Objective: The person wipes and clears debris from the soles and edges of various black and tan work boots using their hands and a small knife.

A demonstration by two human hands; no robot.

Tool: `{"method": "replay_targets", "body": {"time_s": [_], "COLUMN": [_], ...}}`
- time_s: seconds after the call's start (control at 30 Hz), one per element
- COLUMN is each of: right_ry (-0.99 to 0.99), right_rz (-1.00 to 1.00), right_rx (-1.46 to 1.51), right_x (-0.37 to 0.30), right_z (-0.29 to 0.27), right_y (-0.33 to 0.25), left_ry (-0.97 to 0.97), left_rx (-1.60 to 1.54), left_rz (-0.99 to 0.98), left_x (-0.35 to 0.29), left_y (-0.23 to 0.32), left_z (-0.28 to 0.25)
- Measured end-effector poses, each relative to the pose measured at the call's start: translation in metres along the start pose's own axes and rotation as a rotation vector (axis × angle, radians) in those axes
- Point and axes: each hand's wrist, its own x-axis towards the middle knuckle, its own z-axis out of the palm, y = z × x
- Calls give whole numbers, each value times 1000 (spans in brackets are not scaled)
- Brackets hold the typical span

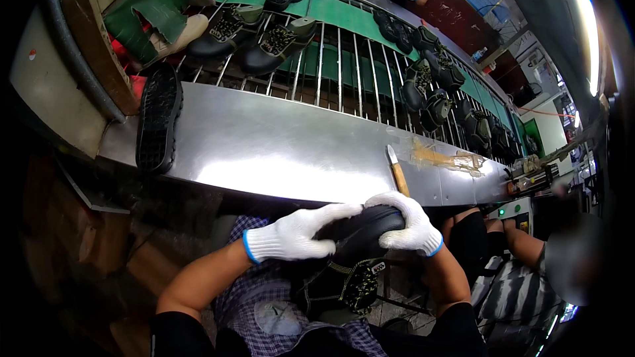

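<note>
A black work shoe [340,277] with yellow stitching and speckled laces is held over my lap, just off the near edge of the metal bench. My left hand [297,231], in a white knit glove with a blue cuff, grips one side of the toe end. Around the other side curls my right hand [407,221], gloved the same way, its fingers over the black rim. Where the sole meets the upper is partly hidden by the gloves. A knife [398,175] with a wooden handle lies on the bench just beyond my right hand.
A black loose sole [159,119] lies at the left end of the metal bench [264,152]. Beyond is a rod conveyor [340,69] carrying several black shoes [278,49] and green mats. Brown tape [446,157] sticks to the bench. A co-worker [516,271] sits at right; another stands across.
</note>
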Motion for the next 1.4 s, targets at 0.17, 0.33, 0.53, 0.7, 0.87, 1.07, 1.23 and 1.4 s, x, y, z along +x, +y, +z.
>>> {"method": "replay_targets", "body": {"time_s": [0.17,0.33,0.53,0.7,0.87,1.07,1.23,1.4], "right_ry": [16,46,62,100,165,397,544,535], "right_rz": [-11,-23,18,-86,-341,-539,-634,-507], "right_rx": [26,-59,-23,98,98,-159,-176,161], "right_x": [-7,1,1,2,18,43,50,44], "right_z": [0,3,8,19,35,53,74,94], "right_y": [0,14,10,13,1,-54,-66,-34], "left_ry": [114,187,331,420,703,369,242,75], "left_rx": [40,178,86,101,6,350,141,266], "left_rz": [83,26,52,276,-16,-142,-241,-339], "left_x": [-4,-21,-51,-62,-48,-6,7,2], "left_y": [13,10,-2,0,21,59,86,109], "left_z": [15,29,59,64,53,-12,-31,-43]}}
